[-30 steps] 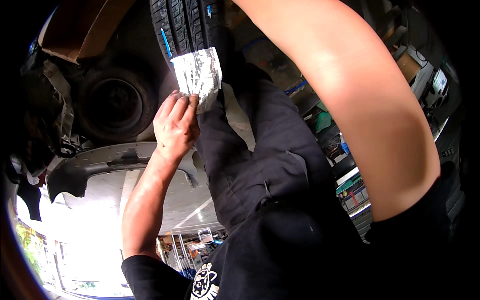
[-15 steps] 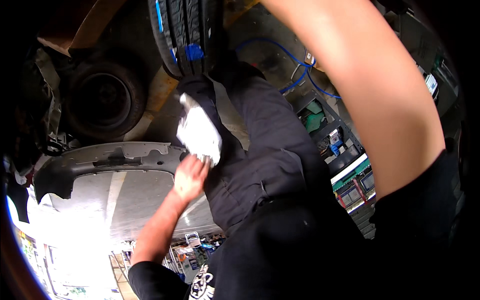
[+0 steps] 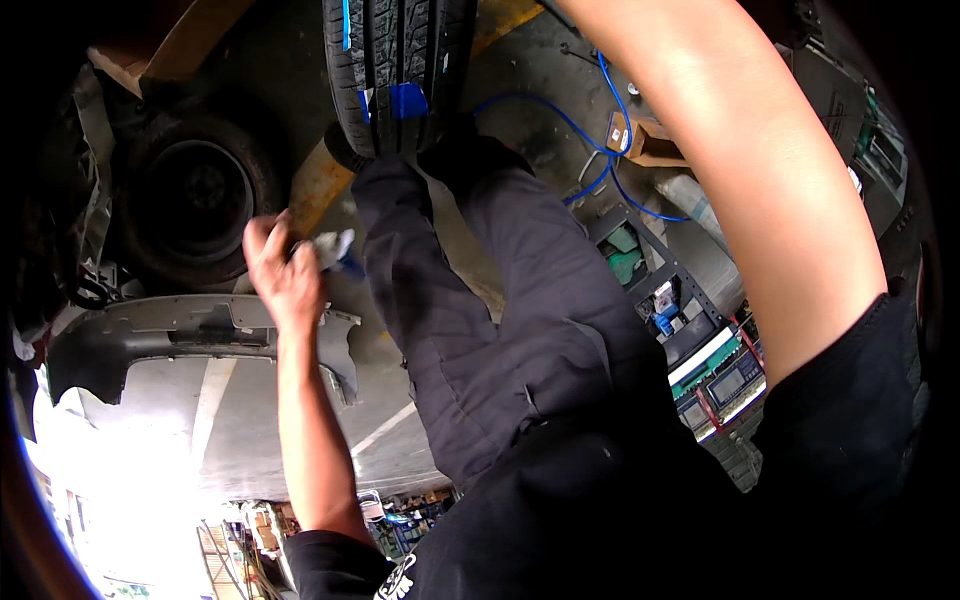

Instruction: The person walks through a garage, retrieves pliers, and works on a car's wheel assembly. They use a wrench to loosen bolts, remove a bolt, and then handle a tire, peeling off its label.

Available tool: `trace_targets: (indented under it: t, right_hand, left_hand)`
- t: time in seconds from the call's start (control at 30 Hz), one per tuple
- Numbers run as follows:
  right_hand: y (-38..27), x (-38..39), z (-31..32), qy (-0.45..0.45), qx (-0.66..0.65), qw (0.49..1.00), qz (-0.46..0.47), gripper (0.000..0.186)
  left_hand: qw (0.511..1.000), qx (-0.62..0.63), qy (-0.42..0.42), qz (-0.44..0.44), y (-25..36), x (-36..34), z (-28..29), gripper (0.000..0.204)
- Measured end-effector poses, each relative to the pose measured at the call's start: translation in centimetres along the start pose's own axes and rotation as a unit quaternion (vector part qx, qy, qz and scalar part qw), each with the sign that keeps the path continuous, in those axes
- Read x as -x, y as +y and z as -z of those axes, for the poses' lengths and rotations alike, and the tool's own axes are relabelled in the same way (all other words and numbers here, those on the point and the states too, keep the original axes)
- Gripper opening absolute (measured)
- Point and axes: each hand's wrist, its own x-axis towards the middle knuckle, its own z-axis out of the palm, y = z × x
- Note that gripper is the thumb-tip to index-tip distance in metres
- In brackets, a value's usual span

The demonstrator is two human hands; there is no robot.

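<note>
A crumpled white-and-blue paper label (image 3: 335, 250) is pinched in the closed fist of the left hand (image 3: 282, 272), held out in the air beside the dark trouser leg (image 3: 470, 300). The right hand is not seen; only the bare right arm (image 3: 740, 170) is shown sweeping across the upper right and out of frame, so whether it is spread or closed cannot be told. The tyre (image 3: 400, 70) is stood upright by the shoes, up and to the right of the left hand, well apart from it, its tread facing the camera and its long axis running away toward the top edge. A blue sticker (image 3: 405, 100) is left on the tread. The left hand is judged the nearer one to the tyre. Beyond the left hand a mounted wheel (image 3: 195, 195) and a grey bumper (image 3: 190, 330) are seen; a blue hose (image 3: 600, 130) is laid on the floor past the tyre
</note>
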Motion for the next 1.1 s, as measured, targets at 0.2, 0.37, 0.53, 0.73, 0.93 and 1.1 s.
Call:
trace_targets:
  t: [0.2,0.37,0.53,0.73,0.93,1.1]
  right_hand:
    - [-0.9,0.8,-0.5,0.010,0.013,1.000,0.023,0.062]
    - [-0.8,1.2,-0.8,0.022,0.021,0.999,0.033,0.061]
    - [-1.2,1.8,-0.7,0.036,0.023,0.998,0.040,0.061]
    - [-1.9,3.0,-0.8,0.035,0.024,0.999,0.031,0.058]
    - [-2.4,3.6,-0.7,0.032,0.023,0.999,0.020,0.059]
    - [-3.1,4.5,-0.6,0.029,0.021,0.999,0.006,0.059]
  left_hand:
    - [0.988,0.152,0.029,0.023,6.5,-4.1,-10.2,0.025]
    - [0.992,0.014,0.027,0.120,8.5,-7.1,-11.8,0.026]
    - [0.985,0.034,0.128,0.113,8.3,-7.0,-13.8,0.033]
    - [0.964,0.105,0.177,0.167,7.7,-6.6,-15.3,0.030]
    - [0.944,0.142,0.208,0.214,7.4,-6.1,-16.3,0.024]
    - [0.966,-0.009,0.234,0.105,5.7,-6.2,-16.8,0.020]
